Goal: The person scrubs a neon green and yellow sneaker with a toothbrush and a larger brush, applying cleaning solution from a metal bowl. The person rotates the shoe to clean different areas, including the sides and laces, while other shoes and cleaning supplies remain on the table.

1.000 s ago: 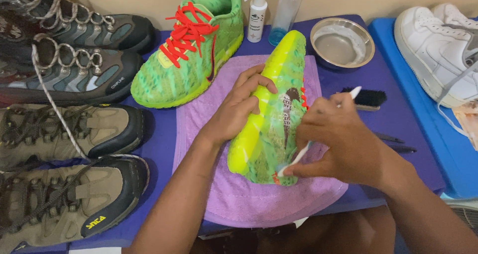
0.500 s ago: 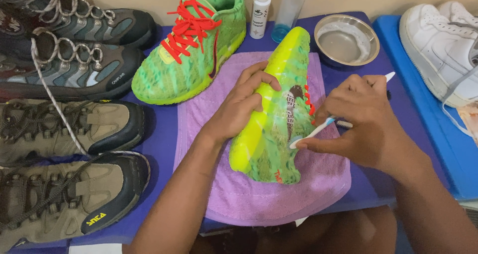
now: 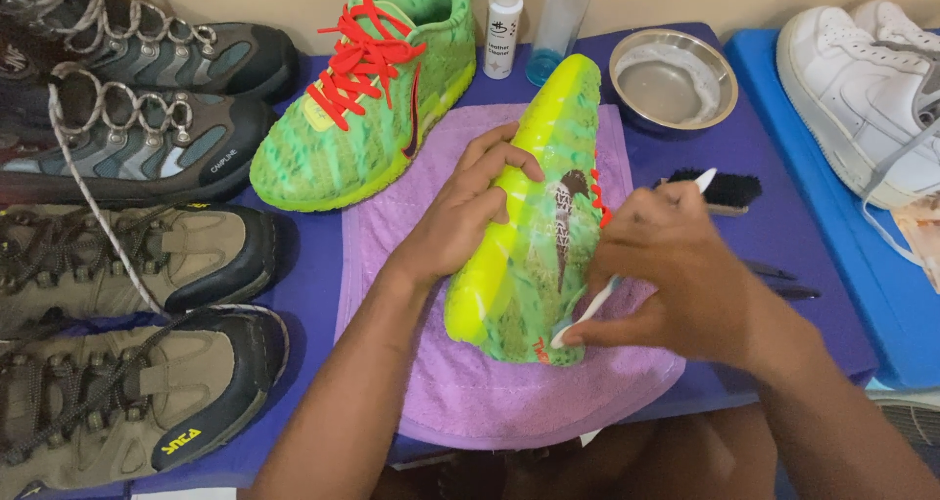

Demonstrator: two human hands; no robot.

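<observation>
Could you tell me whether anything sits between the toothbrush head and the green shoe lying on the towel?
Nothing visible: the right hand presses the toothbrush head straight onto the shoe, which the left hand steadies.

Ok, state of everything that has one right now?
Green shoe: tipped on its side on the towel, steadied by left hand.
Toothbrush: in right hand, head on the shoe's heel.
Other green shoe: upright, laced.
Bowl: holds cloudy water.
Spray bottle: upright.
Black brush: lying unused.
</observation>
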